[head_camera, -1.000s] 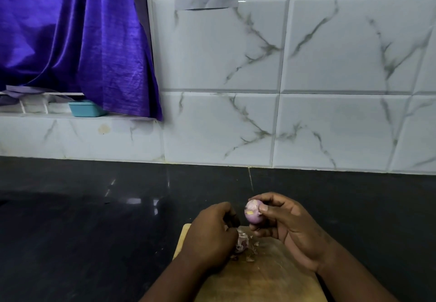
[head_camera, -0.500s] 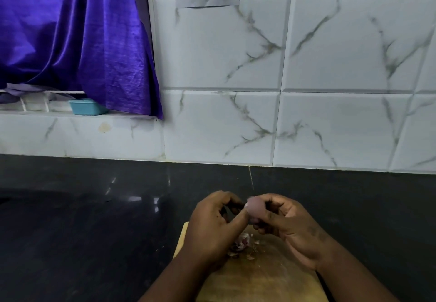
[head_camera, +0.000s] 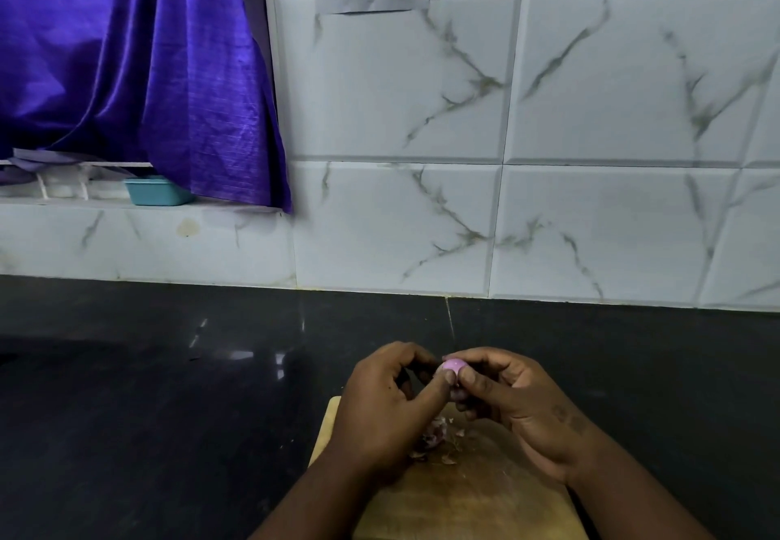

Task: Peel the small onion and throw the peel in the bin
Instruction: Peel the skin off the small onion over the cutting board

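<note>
A small pink-purple onion [head_camera: 454, 365] is held above the far end of a wooden cutting board [head_camera: 472, 493]. My right hand [head_camera: 510, 400] grips it with curled fingers and thumb. My left hand [head_camera: 388, 404] meets it from the left, thumb and fingertips pinching at the onion's side. Most of the onion is hidden by the fingers. A small heap of pale purple peel [head_camera: 434, 434] and a few flakes lie on the board below the hands.
The board rests on a dark glossy counter [head_camera: 169, 392] that runs back to a white marble-tiled wall [head_camera: 591, 160]. A teal plastic tub [head_camera: 157, 192] sits on a ledge at the far left under a purple curtain [head_camera: 126, 67]. No bin is in view.
My left hand rose from the peel on the board and joined my right hand at the onion. The onion is now more covered by fingers.
</note>
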`<action>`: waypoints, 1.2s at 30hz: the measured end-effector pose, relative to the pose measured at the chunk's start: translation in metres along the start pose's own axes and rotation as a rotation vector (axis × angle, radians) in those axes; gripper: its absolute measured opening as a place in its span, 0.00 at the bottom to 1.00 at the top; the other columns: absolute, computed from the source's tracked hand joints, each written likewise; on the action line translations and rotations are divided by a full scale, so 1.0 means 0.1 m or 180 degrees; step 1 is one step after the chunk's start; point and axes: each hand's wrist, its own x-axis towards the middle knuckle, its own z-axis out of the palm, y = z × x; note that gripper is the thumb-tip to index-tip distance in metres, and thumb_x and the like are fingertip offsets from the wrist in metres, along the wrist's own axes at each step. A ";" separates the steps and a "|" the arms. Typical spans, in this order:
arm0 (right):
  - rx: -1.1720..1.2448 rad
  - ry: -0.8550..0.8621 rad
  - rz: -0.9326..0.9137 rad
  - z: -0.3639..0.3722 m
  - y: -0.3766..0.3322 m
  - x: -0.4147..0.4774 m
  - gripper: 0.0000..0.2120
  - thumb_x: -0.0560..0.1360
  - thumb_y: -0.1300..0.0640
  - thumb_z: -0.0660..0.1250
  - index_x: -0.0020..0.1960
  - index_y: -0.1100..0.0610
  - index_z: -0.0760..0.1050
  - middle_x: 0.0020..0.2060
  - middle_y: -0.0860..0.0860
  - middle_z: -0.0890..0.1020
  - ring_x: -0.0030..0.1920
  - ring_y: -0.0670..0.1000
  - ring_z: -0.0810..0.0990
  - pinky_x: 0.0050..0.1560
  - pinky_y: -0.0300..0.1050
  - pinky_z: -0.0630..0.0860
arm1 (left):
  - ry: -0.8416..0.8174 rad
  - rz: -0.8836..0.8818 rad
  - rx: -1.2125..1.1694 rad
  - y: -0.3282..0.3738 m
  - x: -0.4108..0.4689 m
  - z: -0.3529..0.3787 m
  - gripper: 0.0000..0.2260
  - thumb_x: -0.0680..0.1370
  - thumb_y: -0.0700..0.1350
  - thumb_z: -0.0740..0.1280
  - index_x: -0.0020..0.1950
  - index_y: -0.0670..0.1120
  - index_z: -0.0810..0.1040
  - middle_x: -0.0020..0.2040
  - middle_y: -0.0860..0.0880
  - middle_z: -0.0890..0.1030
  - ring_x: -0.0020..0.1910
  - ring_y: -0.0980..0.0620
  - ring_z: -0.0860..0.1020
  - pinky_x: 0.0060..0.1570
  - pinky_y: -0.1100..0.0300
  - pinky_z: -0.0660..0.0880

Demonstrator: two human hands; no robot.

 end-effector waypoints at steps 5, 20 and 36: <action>0.0019 0.0008 -0.0004 0.02 -0.01 0.00 0.15 0.69 0.53 0.76 0.54 0.56 0.87 0.49 0.60 0.88 0.45 0.52 0.85 0.44 0.45 0.81 | 0.0096 -0.0050 -0.0248 0.04 0.01 0.00 0.14 0.73 0.63 0.71 0.42 0.54 0.86 0.40 0.51 0.85 0.39 0.50 0.82 0.40 0.45 0.81; -0.0007 0.0140 0.0034 -0.01 0.02 0.04 0.15 0.69 0.55 0.76 0.56 0.54 0.86 0.53 0.58 0.88 0.48 0.56 0.85 0.47 0.49 0.81 | 0.0013 -0.0296 -0.0288 0.01 0.03 0.00 0.04 0.75 0.52 0.76 0.45 0.55 0.84 0.42 0.52 0.84 0.40 0.51 0.82 0.38 0.55 0.80; 0.0146 0.0125 -0.0053 -0.05 0.05 0.07 0.14 0.73 0.59 0.75 0.58 0.58 0.85 0.49 0.62 0.87 0.42 0.57 0.84 0.40 0.47 0.81 | -0.0148 -0.0530 0.0321 -0.05 0.02 0.01 0.07 0.84 0.48 0.65 0.46 0.53 0.73 0.39 0.53 0.75 0.36 0.57 0.70 0.37 0.58 0.68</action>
